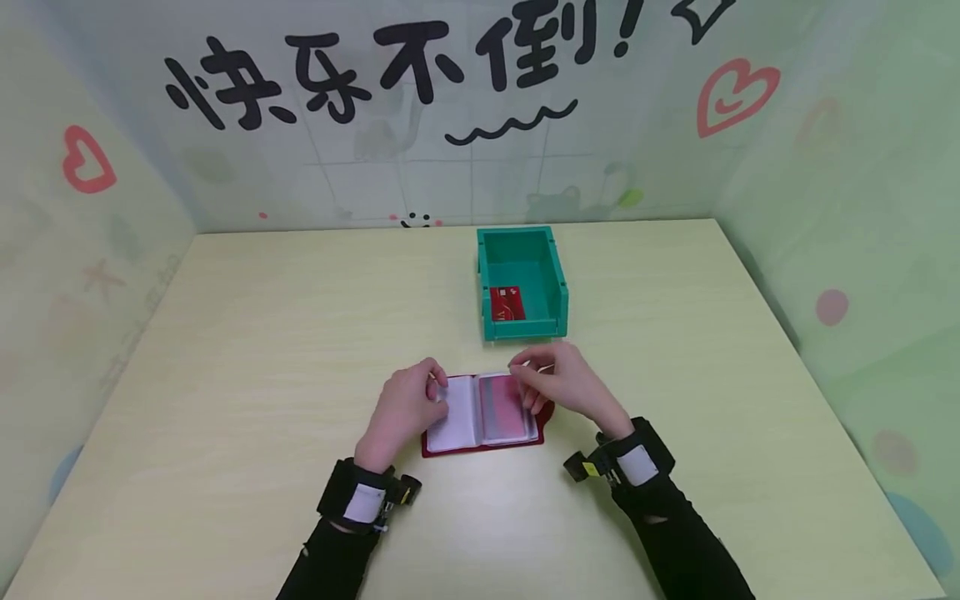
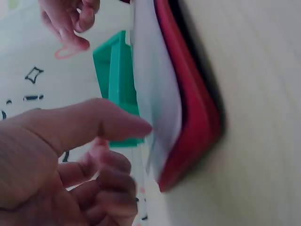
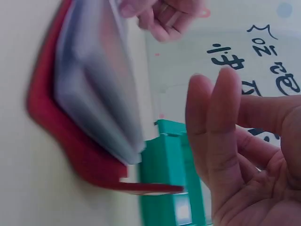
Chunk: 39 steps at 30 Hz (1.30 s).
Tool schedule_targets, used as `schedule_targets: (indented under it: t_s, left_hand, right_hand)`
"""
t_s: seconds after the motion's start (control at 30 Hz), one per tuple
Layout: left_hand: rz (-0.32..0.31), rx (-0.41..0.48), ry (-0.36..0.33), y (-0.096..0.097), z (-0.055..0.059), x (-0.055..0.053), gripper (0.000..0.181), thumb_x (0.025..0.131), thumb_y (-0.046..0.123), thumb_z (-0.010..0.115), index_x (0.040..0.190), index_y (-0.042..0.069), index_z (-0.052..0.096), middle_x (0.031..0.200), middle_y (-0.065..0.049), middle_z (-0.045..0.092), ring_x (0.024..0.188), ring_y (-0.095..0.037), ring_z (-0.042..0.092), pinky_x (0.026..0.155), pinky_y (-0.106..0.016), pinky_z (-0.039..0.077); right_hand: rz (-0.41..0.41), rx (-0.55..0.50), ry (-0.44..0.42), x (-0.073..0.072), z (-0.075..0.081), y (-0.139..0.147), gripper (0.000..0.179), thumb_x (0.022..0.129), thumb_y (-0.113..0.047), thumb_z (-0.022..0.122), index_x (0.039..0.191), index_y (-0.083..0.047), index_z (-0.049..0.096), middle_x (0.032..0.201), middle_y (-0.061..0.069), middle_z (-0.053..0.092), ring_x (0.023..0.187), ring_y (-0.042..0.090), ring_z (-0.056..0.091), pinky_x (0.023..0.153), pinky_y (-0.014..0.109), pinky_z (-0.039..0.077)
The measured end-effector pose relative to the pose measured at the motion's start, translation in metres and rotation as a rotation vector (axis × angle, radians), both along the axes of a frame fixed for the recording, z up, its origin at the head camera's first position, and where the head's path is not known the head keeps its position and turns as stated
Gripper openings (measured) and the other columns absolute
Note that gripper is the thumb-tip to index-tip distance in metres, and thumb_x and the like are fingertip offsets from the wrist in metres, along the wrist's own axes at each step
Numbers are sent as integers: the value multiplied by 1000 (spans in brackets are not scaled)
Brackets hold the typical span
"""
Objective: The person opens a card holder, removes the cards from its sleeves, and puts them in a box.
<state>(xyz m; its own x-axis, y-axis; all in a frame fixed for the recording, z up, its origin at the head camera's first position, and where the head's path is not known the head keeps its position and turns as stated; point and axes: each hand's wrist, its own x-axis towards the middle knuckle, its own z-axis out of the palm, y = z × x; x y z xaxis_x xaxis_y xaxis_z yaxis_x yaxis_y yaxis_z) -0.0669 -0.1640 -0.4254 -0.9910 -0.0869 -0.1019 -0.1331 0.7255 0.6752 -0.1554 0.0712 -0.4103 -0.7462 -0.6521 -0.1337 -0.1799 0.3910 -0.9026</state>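
Observation:
A card holder point(image 1: 455, 417) with a red cover and clear plastic sleeves lies open on the table. Its right-hand sleeve shows a pink card-like panel point(image 1: 508, 408) with a grey strip. My left hand point(image 1: 405, 408) is at the holder's left side; in the left wrist view its thumb point(image 2: 124, 125) reaches the edge of the sleeves, the other fingers loosely bent. Over the holder's upper right corner hovers my right hand point(image 1: 558, 379). In the right wrist view the right hand's fingers point(image 3: 221, 127) are apart from the sleeves point(image 3: 89, 99), holding nothing visible.
Just beyond the holder stands a green open-front bin point(image 1: 562, 304), with a red card point(image 1: 507, 304) inside near its front. Printed panels point(image 1: 375, 183) wall the pale wooden table point(image 1: 262, 333) at the back and both sides.

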Motion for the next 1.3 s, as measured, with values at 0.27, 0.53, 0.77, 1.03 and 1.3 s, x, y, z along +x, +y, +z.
schedule_targets:
  t_s: [0.27, 0.53, 0.77, 1.03, 1.3]
  left_hand:
    - [-204, -167, 64, 29, 11, -4, 43, 87, 11, 74, 127, 2, 62, 122, -14, 64, 95, -25, 63, 86, -43, 54]
    - [-307, -156, 18, 41, 10, -6, 51, 86, 0, 70, 136, -1, 57, 134, -14, 60, 118, -29, 61, 103, -45, 52]
    - [-250, 8, 28, 36, -1, -10, 47, 90, 9, 70, 136, 3, 58, 124, -9, 62, 93, -19, 57, 78, -31, 52]
    - [-214, 165, 66, 24, -15, -13, 41, 93, 11, 68, 133, 5, 60, 119, -10, 68, 85, -14, 59, 72, -24, 48]
    - [-202, 259, 60, 17, -20, -16, 37, 94, 12, 66, 131, 7, 63, 126, -13, 68, 84, -14, 61, 72, -23, 50]
  right_hand:
    - [-99, -77, -8, 3, -25, 8, 23, 99, -11, 62, 111, 8, 69, 76, 18, 70, 52, 13, 64, 52, 31, 58]
    - [-106, -44, 30, 5, -39, 14, 21, 97, -11, 65, 111, 3, 71, 79, 18, 70, 56, 15, 62, 52, 28, 56]
    - [-113, -82, 7, 4, -51, 15, 27, 95, -12, 68, 118, 0, 69, 85, 18, 67, 58, 15, 59, 51, 26, 54]
    - [-142, -100, 10, 5, -58, 13, 28, 96, -14, 67, 121, -1, 69, 83, 18, 65, 60, 15, 56, 51, 24, 49]
    - [-155, -71, 67, 7, -58, 14, 29, 96, -15, 67, 122, -2, 69, 90, 15, 65, 65, 16, 57, 56, 22, 49]
